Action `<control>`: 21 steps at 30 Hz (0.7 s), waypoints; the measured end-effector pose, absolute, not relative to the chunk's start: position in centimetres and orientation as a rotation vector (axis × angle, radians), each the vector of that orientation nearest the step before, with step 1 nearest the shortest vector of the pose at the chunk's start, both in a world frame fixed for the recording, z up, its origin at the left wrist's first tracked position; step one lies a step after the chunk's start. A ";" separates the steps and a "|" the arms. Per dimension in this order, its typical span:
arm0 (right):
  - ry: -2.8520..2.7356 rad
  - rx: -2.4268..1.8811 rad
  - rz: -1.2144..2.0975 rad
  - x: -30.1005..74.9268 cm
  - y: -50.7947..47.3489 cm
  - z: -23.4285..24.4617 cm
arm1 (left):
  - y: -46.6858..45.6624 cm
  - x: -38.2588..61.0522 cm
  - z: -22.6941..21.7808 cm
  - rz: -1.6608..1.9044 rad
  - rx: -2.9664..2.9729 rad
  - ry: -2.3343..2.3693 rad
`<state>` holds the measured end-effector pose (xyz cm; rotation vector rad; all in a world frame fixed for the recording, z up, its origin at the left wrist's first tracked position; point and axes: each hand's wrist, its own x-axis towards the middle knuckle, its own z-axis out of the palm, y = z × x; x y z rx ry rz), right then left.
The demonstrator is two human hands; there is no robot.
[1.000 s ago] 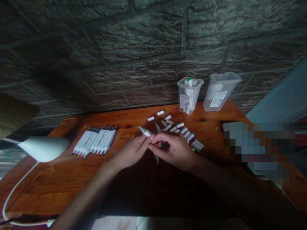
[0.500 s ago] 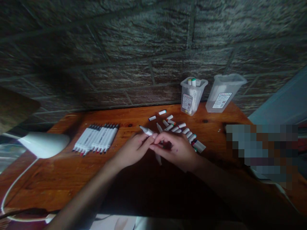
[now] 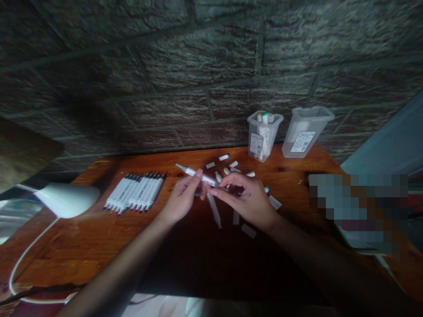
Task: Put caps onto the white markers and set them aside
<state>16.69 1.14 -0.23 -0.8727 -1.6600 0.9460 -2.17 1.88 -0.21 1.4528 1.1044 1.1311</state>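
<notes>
A white marker point(image 3: 190, 171) with its grey nib end uncapped slants between my hands, pointing up and left. My left hand point(image 3: 180, 197) is closed round its middle, thumb along the top. Fingertips of my right hand point(image 3: 253, 196) pinch the marker's right end; whether a cap sits there I cannot tell. Below the hands another white marker point(image 3: 214, 211), without caps, lies on the wooden table. Loose white caps with coloured ends lie around and behind my right hand, among them a blue-ended cap point(image 3: 224, 157) and a dark-ended cap point(image 3: 209, 165). Several are partly hidden by the hand.
On the left, a row of white markers point(image 3: 145, 191) lies side by side near a white lamp point(image 3: 68, 200). A clear container point(image 3: 270, 143) with a few markers and another clear container point(image 3: 292, 145) stand at the back by the stone wall. A blurred-out object point(image 3: 360, 211) lies right.
My left hand has shifted slightly left and turned, showing more of the marker. My right hand has moved a little, and more loose caps show below it.
</notes>
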 end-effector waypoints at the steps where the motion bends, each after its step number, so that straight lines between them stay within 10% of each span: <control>1: -1.655 -0.864 0.957 16.7 1.2 -0.2 | 1.9 -2.2 -0.2 1.143 1.455 1.107; 21: -1.573 -0.967 1.066 16.7 1.3 -0.3 | 2.1 -2.3 -0.3 1.268 1.427 1.180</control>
